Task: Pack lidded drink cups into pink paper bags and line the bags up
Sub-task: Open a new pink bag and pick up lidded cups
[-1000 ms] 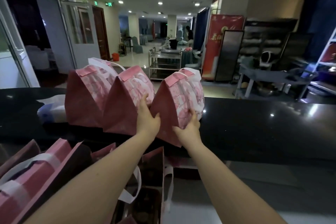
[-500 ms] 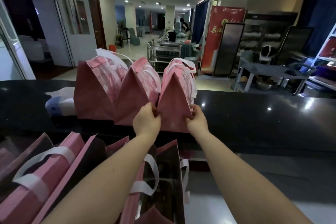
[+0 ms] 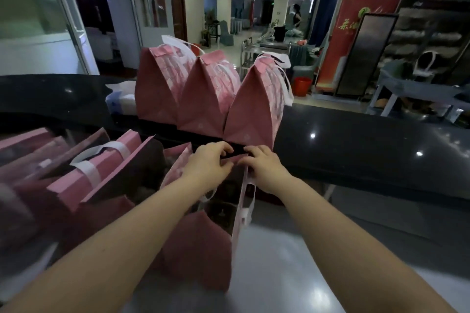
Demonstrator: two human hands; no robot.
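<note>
1. Dark glossy bench [image 3: 356, 140] runs across just beyond the hands. A row of three closed bags [image 3: 206, 99] stands on it, beyond and slightly left of both hands, sides touching.
2. Left hand [image 3: 209, 164] and right hand [image 3: 265, 169] are close together, nearly touching. Their fingers curl over the far rim of the open bag [image 3: 198, 256], which stands on the lower grey surface [image 3: 292, 262] under the wrists.
3. Dark shapes [image 3: 221, 211] sit inside the bag below the left wrist. Probably the cups; too dim to tell whether they have lids.
4. Risk: both hands hold only the thin paper rim at one end, with nothing under the base. A lift from there could tear or crease the rim, and the load could swing and tip the cups.
5. Risk: the bench sits higher than the bag. On the way up the base may catch the bench edge or bump the row's bag nearest the hands, which stands right at that edge, and topple the row.
6. Risk: the white handle [image 3: 250, 208] dangling under the right wrist could snag.
7. Risk: spare bags [image 3: 101, 175] crowd in left of the left hand and could be dragged along.
</note>
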